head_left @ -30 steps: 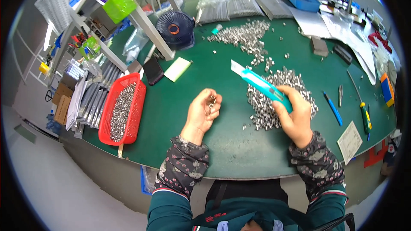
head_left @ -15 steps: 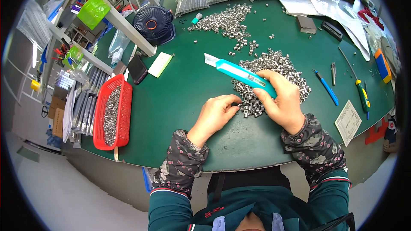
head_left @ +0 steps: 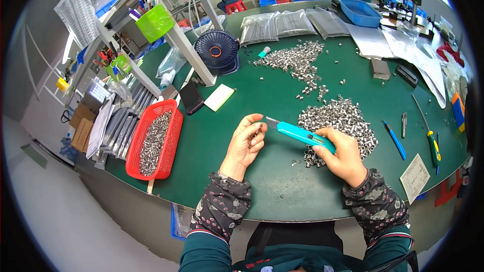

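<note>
In my right hand [head_left: 345,156] is a turquoise utility knife [head_left: 305,135], held by its handle with the blade out and pointing left. The blade tip is close to the fingertips of my left hand [head_left: 244,143]. That hand is raised over the table with curled fingers, pinching a small metal ring [head_left: 251,136] that the fingers partly hide. Right behind the knife lies a heap of small silver metal rings [head_left: 343,121]. A few loose ones lie at the heap's near edge.
A red basket [head_left: 174,143] of metal rings stands at the left. Farther back are a second pile of rings [head_left: 292,60], a dark fan [head_left: 217,50] and a phone [head_left: 191,97]. A blue pen-like tool [head_left: 395,141] and a screwdriver [head_left: 432,146] lie right. Two people sit far back.
My left hand has left the heap's near edge, turned upward and now pinches a ring. The knife has come down toward its fingertips. The whole view has shifted, showing more of the room.
</note>
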`<state>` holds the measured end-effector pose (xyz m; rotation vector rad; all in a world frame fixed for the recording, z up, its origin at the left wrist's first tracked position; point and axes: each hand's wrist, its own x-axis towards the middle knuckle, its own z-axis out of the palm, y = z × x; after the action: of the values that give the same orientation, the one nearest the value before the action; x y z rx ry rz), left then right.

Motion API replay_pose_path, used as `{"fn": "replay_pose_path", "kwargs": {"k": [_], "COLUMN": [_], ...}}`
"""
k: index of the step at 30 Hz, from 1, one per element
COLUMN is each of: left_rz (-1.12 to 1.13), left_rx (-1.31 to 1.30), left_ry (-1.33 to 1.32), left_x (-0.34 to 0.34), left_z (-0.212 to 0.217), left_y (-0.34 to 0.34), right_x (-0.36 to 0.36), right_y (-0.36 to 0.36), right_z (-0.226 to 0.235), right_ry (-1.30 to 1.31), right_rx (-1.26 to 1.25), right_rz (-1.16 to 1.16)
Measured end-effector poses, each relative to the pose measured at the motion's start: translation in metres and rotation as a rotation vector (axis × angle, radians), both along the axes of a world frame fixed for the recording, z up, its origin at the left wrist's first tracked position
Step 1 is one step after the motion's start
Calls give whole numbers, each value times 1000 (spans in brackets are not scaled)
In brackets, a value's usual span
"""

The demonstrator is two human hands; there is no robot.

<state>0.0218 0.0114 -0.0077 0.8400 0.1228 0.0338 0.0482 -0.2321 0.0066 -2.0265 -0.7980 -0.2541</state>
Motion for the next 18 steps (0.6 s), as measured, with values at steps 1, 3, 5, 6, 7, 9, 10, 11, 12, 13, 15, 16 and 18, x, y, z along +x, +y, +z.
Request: {"fn": "replay_pose_path", "kwargs": {"k": [1,3,5,6,7,9,10,11,12,13,15,16,18], "left_rz": [4,-13,-21,-31,-30,-39,-39,-34,-29,-30,-100,-101,-42], "left_rx": [-3,33,33,35,33,29,27,38,48,47,108,108,117], "left_ry": [-3,-61,-67,-70,-70,-76,-75,-61,-46,-45,-100,-99,-61], "left_x": [1,4,4,5,5,5,5,5,5,5,4,4,4], "left_z": [-3,-10,-13,-14,-14,-13,-13,-12,-12,-13,-15,-15,-13], "left_y": [1,5,7,8,8,7,6,5,4,5,7,6,4], "right_x": [0,1,2,3,3,4,4,4,4,4,4,3,2], "right_y": [0,1,2,2,2,2,2,2,2,2,2,2,3], "right_z": [0,-1,0,0,0,-1,-2,-2,-2,-2,0,0,-2], "right_ry": [36,89,104,121,122,127,128,126,123,124,135,136,64], "right_rx": [-1,4,2,2,0,-8,-9,-9,-9,-10,-30,-31,72], "right_rz": [25,60,67,72,73,80,79,81,82,81,99,98,23]}}
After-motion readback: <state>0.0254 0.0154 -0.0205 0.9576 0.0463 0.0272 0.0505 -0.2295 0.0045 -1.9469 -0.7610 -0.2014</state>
